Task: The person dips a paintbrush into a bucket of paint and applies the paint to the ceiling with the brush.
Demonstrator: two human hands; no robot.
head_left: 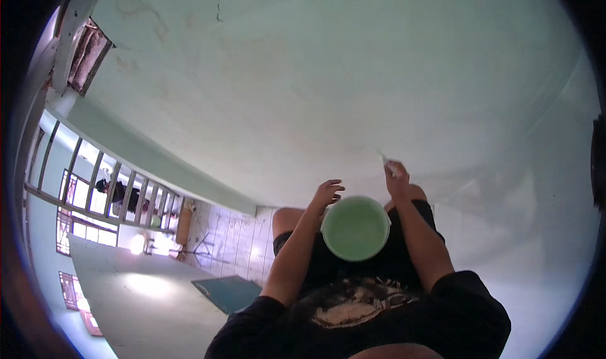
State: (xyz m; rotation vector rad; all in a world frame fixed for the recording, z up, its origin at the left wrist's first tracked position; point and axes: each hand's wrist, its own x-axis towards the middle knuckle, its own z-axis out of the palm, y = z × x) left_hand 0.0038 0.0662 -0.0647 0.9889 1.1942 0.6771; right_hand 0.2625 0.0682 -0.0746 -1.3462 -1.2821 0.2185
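A round bucket of pale green paint [356, 229] rests on my lap, between my bare thighs and my dark shirt. My left hand [326, 193] hovers at the bucket's far left edge; its fingers are spread and hold nothing. Whether its wrist touches the rim I cannot tell. Beyond the bucket on the right, my right hand [396, 176] is closed around a small paintbrush [383, 158]. The brush's light tip points up toward the pale green wall [315, 125] in front of me. Its bristles are small and blurred, so contact with the wall is unclear.
Stains mark the wall at upper left, near a broken opening [89, 57]. A railing [104, 195] runs along the left, with another person [123, 195] beyond it. A blue-green board [228, 293] lies on my left, by the tiled floor [233, 233].
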